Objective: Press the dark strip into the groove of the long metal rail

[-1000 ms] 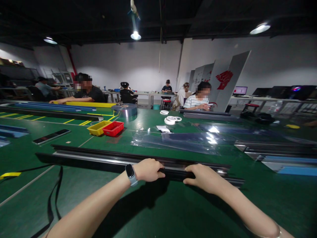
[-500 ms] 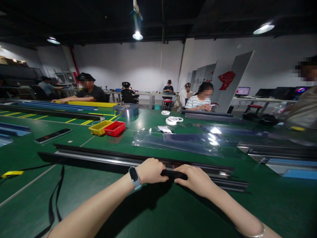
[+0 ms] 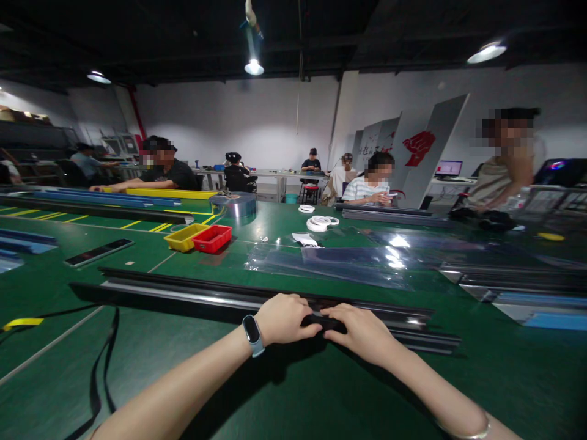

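Observation:
A long black channel profile lies across the green table in front of me, with a shiny strip along its inside. My left hand, below a wrist band with a dark screen, is wrapped over the profile's near wall, thumb on the near side. Close on its right, my right hand grips the same wall, fingers over the top and thumb in front. The thumbs are a small gap apart. My palms hide the middle of the channel.
Clear plastic sheets lie beyond the profile. Yellow and red bins, a phone and white rings sit farther back. More profiles are stacked at right; a black strap lies at left. Co-workers sit beyond.
My left hand has slid slightly right along the profile, nearer my right hand, which stays almost still. At the right, a standing person has moved left and away from the table.

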`<state>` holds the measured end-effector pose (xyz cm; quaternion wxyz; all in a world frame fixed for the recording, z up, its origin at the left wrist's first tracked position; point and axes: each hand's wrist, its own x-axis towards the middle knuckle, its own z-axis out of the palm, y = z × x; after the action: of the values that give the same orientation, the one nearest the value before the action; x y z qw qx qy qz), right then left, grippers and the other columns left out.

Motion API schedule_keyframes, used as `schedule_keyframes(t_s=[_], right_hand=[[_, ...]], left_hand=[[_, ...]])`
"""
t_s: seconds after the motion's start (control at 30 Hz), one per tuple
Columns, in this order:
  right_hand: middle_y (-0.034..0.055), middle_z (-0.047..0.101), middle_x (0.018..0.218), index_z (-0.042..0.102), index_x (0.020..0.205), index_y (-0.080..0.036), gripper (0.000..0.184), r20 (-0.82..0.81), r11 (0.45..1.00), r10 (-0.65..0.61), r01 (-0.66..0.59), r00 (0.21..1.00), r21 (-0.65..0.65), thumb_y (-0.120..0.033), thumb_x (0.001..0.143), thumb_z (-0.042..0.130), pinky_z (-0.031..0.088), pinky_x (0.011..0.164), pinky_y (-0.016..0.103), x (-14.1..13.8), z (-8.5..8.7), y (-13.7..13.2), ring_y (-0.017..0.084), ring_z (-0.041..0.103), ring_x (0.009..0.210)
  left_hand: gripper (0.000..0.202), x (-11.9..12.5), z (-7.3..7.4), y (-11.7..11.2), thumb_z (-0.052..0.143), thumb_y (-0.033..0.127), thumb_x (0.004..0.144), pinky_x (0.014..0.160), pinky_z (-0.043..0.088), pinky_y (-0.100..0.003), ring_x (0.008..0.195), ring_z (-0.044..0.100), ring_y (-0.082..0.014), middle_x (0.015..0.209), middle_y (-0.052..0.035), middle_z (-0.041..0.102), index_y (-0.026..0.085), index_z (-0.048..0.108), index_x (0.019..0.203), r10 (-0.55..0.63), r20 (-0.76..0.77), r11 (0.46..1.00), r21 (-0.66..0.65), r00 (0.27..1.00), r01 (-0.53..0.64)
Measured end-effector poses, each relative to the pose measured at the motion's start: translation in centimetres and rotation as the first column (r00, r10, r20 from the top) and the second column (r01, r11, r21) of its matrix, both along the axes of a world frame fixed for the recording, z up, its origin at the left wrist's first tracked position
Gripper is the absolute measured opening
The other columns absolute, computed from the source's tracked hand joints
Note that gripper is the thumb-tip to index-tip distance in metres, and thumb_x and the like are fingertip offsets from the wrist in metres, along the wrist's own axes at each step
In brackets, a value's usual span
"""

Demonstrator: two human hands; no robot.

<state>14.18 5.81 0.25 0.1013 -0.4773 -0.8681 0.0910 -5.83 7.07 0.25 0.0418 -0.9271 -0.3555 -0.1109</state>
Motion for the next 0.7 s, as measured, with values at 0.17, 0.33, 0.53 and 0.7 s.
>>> schedule_keyframes(t_s=[0.17, 0.33, 0.53, 0.7], right_hand=[[0.0012, 0.058, 0.108, 0.056, 0.108, -0.029, 0.039, -0.012, 1.0, -0.012, 0.012, 1.0, -0.006, -0.047, 0.075, 0.047, 0.037, 0.085, 0.032, -0.14, 0.27, -0.13, 0.019, 0.051, 0.1], [-0.0008, 0.058, 0.11, 0.054, 0.11, -0.031, 0.041, -0.018, 1.0, -0.02, 0.019, 1.0, -0.025, -0.048, 0.074, 0.047, 0.036, 0.086, 0.033, -0.03, 0.29, -0.18, 0.02, 0.051, 0.101], [-0.0018, 0.059, 0.108, 0.053, 0.111, -0.033, 0.042, -0.016, 0.999, -0.022, 0.022, 1.0, -0.031, -0.049, 0.072, 0.048, 0.037, 0.085, 0.032, 0.11, -0.09, 0.2, 0.019, 0.053, 0.098], [-0.0007, 0.06, 0.105, 0.054, 0.11, -0.032, 0.042, -0.007, 0.999, -0.027, 0.027, 1.0, -0.026, -0.05, 0.073, 0.047, 0.037, 0.084, 0.03, 0.04, -0.26, 0.34, 0.019, 0.054, 0.096]], left_hand=[[0.034, -0.01, 0.06, -0.13, 0.037, 0.045, 0.082, 0.072, 0.041, -0.028, 0.081, 0.057, -0.0181, 0.085, -0.0035, 0.062, 0.018, 0.057, 0.087, -0.043, 0.031, 0.999, -0.002, 0.999, 0.043], [0.033, -0.03, 0.03, 0.07, 0.037, 0.044, 0.083, 0.07, 0.041, -0.028, 0.078, 0.058, -0.0181, 0.086, -0.0034, 0.063, 0.019, 0.059, 0.085, -0.053, 0.014, 0.998, -0.021, 0.999, 0.053], [0.034, -0.14, -0.08, 0.27, 0.037, 0.044, 0.082, 0.068, 0.042, -0.027, 0.077, 0.059, -0.0185, 0.083, -0.0033, 0.064, 0.019, 0.06, 0.083, -0.049, 0.017, 0.998, -0.045, 0.999, 0.049], [0.035, -0.13, -0.16, 0.4, 0.038, 0.045, 0.082, 0.07, 0.041, -0.026, 0.078, 0.059, -0.018, 0.083, -0.0036, 0.064, 0.019, 0.061, 0.083, -0.046, 0.032, 0.997, -0.067, 0.998, 0.048]])
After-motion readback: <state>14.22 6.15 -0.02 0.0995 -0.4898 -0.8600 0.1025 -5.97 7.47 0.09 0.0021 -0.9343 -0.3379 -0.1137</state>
